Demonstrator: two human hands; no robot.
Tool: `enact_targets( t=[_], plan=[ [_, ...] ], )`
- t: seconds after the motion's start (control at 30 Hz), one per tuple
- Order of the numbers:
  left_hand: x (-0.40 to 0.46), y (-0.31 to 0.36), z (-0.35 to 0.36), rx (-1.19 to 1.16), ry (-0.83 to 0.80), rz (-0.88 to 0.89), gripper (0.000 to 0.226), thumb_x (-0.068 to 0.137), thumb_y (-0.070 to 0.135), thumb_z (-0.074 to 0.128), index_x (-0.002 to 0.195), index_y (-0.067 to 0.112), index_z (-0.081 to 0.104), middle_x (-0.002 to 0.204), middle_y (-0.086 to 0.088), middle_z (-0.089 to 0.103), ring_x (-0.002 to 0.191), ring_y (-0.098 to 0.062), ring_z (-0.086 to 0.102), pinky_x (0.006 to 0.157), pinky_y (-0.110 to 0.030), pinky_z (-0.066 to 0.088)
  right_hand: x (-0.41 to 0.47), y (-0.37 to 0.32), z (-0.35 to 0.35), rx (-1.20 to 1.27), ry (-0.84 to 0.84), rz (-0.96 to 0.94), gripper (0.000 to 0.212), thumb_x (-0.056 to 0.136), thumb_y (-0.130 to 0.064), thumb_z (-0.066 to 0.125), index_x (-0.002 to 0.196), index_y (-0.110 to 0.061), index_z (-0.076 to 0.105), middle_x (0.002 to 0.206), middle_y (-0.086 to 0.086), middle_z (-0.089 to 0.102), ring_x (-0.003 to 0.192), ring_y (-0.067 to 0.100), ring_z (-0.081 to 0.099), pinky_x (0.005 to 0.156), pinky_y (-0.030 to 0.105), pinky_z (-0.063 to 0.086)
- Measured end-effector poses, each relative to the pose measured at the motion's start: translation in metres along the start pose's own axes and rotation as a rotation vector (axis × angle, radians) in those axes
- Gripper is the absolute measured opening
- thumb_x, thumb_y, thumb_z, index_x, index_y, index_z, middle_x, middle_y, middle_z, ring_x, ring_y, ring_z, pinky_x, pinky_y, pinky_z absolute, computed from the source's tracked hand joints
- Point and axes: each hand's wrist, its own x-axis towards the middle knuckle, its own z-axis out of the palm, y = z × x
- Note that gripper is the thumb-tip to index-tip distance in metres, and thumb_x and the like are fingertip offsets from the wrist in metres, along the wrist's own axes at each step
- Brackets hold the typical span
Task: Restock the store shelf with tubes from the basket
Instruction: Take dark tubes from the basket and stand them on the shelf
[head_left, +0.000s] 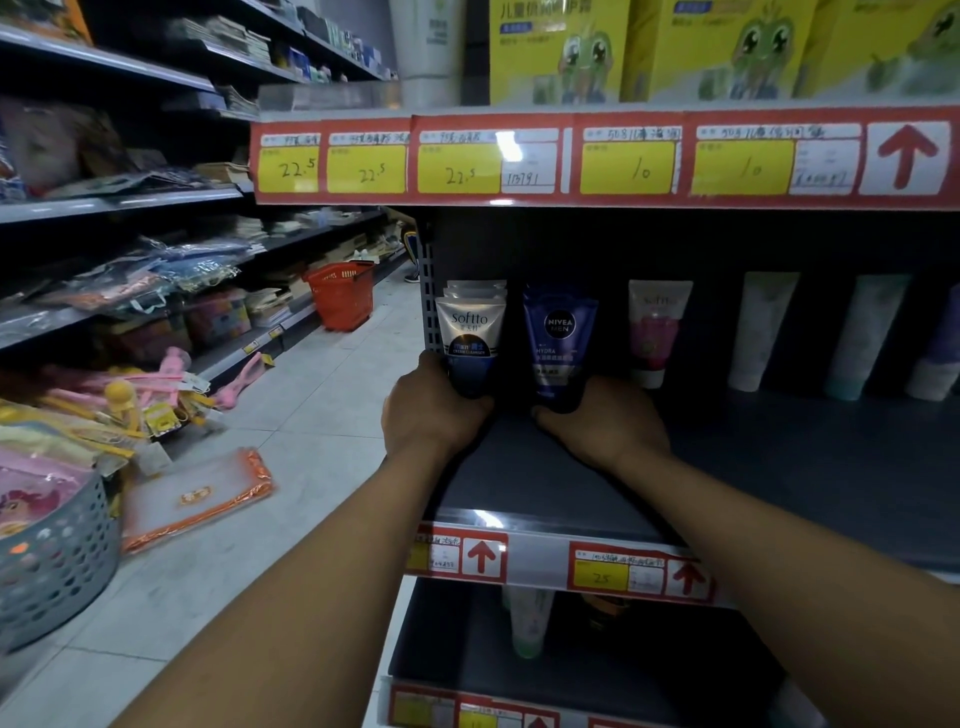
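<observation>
At the frame's centre, the left hand (434, 410) grips an upright silver-and-navy Softto tube (471, 343) while the right hand (605, 423) grips a blue Nivea Men tube (560, 345) on the dark shelf (779, 467).

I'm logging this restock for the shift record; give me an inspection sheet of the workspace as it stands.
Surface: dark shelf, mostly bare in front.
Job's things: Softto tube and Nivea Men tube upright at the left end; more tubes along the back.
Clutter: packets on the floor.
Grippers: left hand holds the Softto tube's base; right hand holds the Nivea Men tube's base.
Cables: nothing seen.
Surroundings: red basket down the aisle; grey basket lower left.
</observation>
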Motion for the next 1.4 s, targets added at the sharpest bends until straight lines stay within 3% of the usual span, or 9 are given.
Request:
enact_targets(
  t=[0.67,0.77,0.93,1.1,1.23,1.4],
  plan=[
    [0.005,-0.006,0.006,-0.01,0.0,0.003,0.074,0.076,0.058,0.081,0.133,0.019,0.054,0.126,-0.006,0.07,0.114,-0.031,0.067,0.092,-0.044,0.057,0.003,0.002,0.005,-0.038,-0.004,0.018,0.053,0.074,-0.072,0.06,0.102,-0.029,0.072,0.092,-0.005,0.072,0.078,0.015,0.066,0.065,0.029,0.056],
    [0.006,-0.007,0.007,-0.018,-0.038,-0.011,0.076,0.071,0.06,0.083,0.13,0.02,0.055,0.125,-0.006,0.07,0.112,-0.03,0.067,0.088,-0.04,0.057,0.005,0.003,0.006,-0.021,-0.036,0.013,0.058,0.072,-0.074,0.058,0.108,-0.031,0.072,0.1,-0.005,0.073,0.085,0.016,0.067,0.069,0.03,0.057],
    [0.007,-0.009,0.006,-0.007,-0.094,-0.04,0.082,0.064,0.064,0.086,0.128,0.019,0.059,0.12,-0.005,0.072,0.109,-0.029,0.068,0.075,-0.03,0.048,0.002,0.001,-0.003,0.066,-0.117,-0.003,0.059,0.077,-0.067,0.071,0.125,-0.033,0.068,0.12,-0.004,0.072,0.103,0.018,0.067,0.079,0.025,0.049],
    [0.004,-0.005,-0.002,0.015,-0.154,-0.059,0.086,0.063,0.065,0.086,0.13,0.019,0.061,0.122,-0.005,0.073,0.108,-0.028,0.069,0.077,-0.031,0.05,-0.011,0.001,-0.022,0.095,-0.233,-0.001,0.058,0.08,-0.059,0.075,0.131,-0.031,0.064,0.126,-0.002,0.068,0.111,0.019,0.064,0.087,0.027,0.051],
    [-0.006,0.003,-0.016,0.013,-0.225,-0.095,0.087,0.065,0.049,0.092,0.133,0.011,0.054,0.128,-0.007,0.068,0.115,-0.03,0.065,0.085,-0.033,0.052,-0.028,0.002,-0.037,0.071,-0.274,0.009,0.063,0.081,-0.058,0.07,0.133,-0.024,0.062,0.13,0.001,0.064,0.113,0.02,0.061,0.093,0.032,0.052],
    [-0.044,0.018,-0.042,0.133,0.002,0.017,0.05,0.078,0.023,0.079,0.122,0.014,0.059,0.119,-0.01,0.069,0.108,-0.034,0.064,0.081,-0.038,0.053,-0.06,-0.01,-0.058,0.024,-0.313,-0.013,0.068,0.088,-0.062,0.054,0.142,-0.02,0.054,0.143,0.006,0.056,0.126,0.027,0.055,0.1,0.037,0.048]
  ],
)
